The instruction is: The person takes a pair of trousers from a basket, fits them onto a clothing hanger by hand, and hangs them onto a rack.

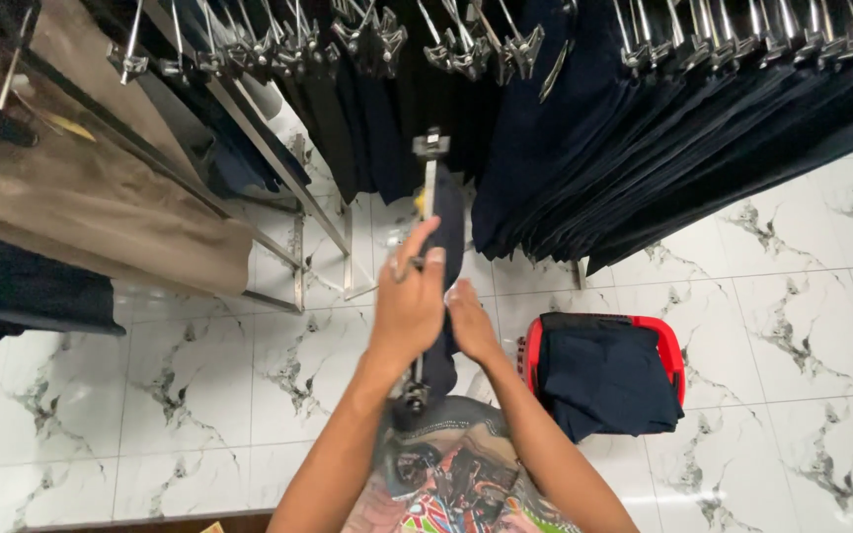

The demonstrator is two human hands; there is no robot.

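My left hand [409,301] grips a metal clip hanger [429,168] by its bar, with the hanger pointing away from me. A dark navy garment [445,222] hangs from it, edge-on to the camera. My right hand [470,324] holds the garment's fabric just beside the left hand, below the hanger bar. One clip shows at the hanger's far end and another [415,398] at the near end, over my patterned shirt.
A rack of many dark garments on clip hangers [703,109] fills the upper right. Beige garments [91,188] hang on a metal rack [278,168] at the left. A red basket [670,345] holding folded dark cloth [604,380] stands on the white marble floor [802,296].
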